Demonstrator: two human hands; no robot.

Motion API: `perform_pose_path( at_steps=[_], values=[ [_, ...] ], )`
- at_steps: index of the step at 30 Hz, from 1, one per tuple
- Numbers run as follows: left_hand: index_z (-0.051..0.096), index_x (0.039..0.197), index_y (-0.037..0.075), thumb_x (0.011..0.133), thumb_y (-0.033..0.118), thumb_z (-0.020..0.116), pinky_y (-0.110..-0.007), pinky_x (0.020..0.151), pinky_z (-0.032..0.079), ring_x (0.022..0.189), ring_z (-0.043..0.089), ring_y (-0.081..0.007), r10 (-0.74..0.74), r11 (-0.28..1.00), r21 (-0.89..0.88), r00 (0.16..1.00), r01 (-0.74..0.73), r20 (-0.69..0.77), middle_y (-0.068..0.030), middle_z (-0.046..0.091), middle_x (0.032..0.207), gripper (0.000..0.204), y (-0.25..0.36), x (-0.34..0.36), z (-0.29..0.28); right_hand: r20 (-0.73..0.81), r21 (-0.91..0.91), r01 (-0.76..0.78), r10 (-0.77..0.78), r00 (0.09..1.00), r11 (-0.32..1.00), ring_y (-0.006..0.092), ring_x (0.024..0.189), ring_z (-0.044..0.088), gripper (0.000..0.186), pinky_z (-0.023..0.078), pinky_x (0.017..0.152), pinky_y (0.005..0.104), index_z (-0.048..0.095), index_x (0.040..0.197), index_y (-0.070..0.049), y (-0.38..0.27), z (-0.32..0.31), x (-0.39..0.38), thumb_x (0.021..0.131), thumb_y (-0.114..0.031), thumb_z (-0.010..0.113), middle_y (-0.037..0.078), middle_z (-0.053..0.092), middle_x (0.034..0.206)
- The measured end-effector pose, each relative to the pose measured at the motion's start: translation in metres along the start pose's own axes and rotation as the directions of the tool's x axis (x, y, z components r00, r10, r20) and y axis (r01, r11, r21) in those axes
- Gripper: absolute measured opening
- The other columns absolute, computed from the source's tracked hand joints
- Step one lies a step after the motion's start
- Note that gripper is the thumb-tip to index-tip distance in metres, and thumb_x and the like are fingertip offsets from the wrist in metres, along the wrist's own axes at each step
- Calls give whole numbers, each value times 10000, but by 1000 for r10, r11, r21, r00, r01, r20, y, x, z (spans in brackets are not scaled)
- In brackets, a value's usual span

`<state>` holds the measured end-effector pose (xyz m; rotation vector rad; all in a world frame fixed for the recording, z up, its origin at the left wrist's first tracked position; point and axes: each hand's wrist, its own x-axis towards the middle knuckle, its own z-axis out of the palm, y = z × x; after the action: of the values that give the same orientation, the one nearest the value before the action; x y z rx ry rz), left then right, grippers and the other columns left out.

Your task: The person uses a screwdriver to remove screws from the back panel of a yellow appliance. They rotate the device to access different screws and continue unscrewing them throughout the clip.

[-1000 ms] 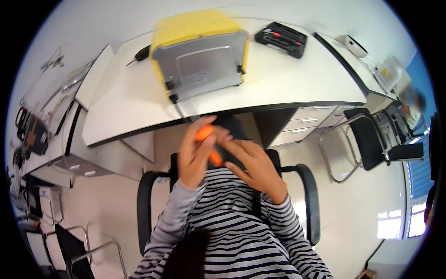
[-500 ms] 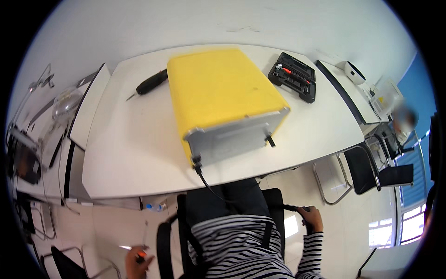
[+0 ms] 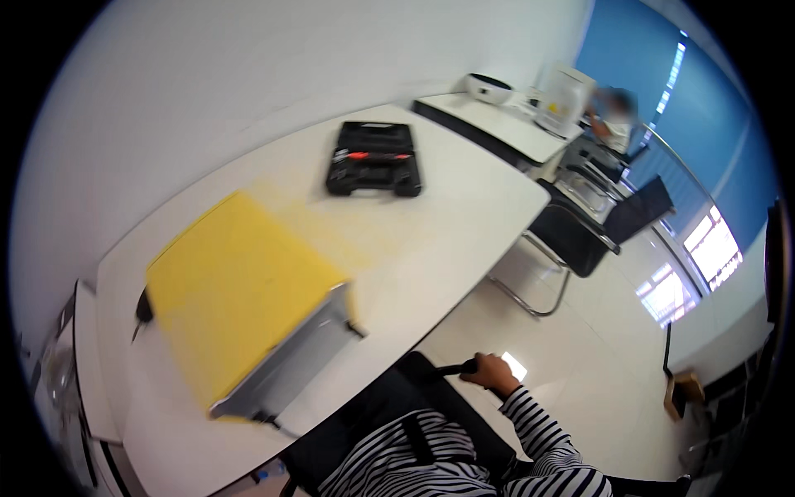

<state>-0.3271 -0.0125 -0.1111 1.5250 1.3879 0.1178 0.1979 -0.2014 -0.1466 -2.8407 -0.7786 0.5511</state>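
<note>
Right hand (image 3: 494,375) (fingers closed) around the black chair armrest (image 3: 454,369), yellow box (image 3: 236,290) well apart.

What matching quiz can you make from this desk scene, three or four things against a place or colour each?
Things:
1. box
2. tool case
3. right hand
4. screwdriver

Descriptions:
A. on the chair armrest
B. yellow top, metal front
C. black, lying open on the table
D. left of the box, partly hidden

Pairs: 1-B, 2-C, 3-A, 4-D
</note>
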Motion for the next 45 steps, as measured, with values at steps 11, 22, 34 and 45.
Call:
perform_pose_path(
  at_steps=[11, 22, 34, 45],
  values=[
    [509, 711, -1, 568, 279, 739, -332, 548, 390, 579, 433, -196, 22, 970, 231, 924, 72, -381, -73, 502, 615, 389, 32, -10, 33, 100, 199, 120, -142, 985, 972, 388, 653, 547, 472, 444, 623, 427, 468, 958, -17, 11, -4, -13, 625, -335, 570, 235, 556, 673],
    [548, 903, 25, 502, 365, 726, -361, 567, 453, 613, 569, -310, 11, 939, 306, 878, 156, -479, -140, 575, 656, 555, 22, -22, 44, 130, 473, 76, -155, 979, 878, 213, 552, 591, 414, 475, 480, 311, 473, 962, 34, 7, -7, -15, 631, -165, 623, 161, 584, 712],
    [567, 971, 33, 521, 421, 721, -334, 707, 443, 742, 572, -293, -145, 934, 203, 833, 293, -534, -148, 596, 785, 614, 8, -42, 33, 477, 746, -279, -193, 857, 605, 110, 427, 390, 252, 351, 384, 244, 419, 992, -3, 20, 4, -33, 768, -59, 520, 33, 450, 571],
    [527, 1016, 4, 582, 403, 691, -344, 744, 427, 796, 554, -324, -265, 927, 121, 847, 355, -461, -182, 580, 865, 611, 24, -52, 34, 431, 686, -196, -173, 886, 701, 164, 372, 486, 228, 411, 341, 272, 414, 860, 2, 44, 21, -13, 717, -85, 568, 79, 477, 501]
  ],
)
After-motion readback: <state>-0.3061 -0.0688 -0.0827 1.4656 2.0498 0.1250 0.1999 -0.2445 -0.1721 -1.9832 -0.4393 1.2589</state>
